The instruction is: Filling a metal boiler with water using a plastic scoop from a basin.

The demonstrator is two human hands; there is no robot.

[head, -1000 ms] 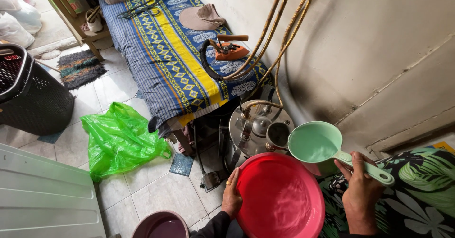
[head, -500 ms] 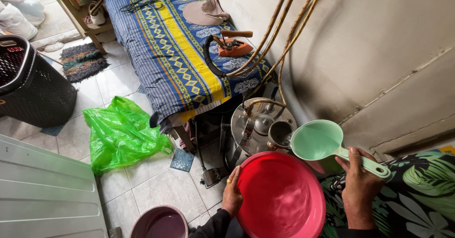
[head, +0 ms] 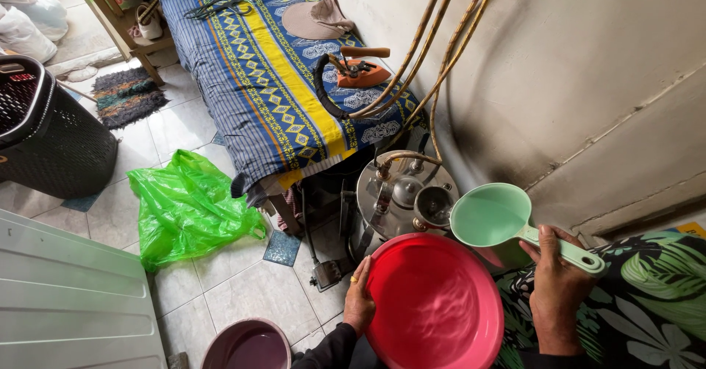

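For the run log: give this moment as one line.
left hand: grips red basin rim | right hand: holds green dipper beside metal boiler | basin holds water

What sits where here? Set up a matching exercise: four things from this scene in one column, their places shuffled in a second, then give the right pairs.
Things:
1. pink basin
2. green scoop
3. iron
4. green plastic bag

Places:
A. on the patterned cloth of the board
B. rim gripped by the left hand
C. lying on the tiled floor
D. handle held in the right hand, beside the metal boiler

Pairs: 1-B, 2-D, 3-A, 4-C
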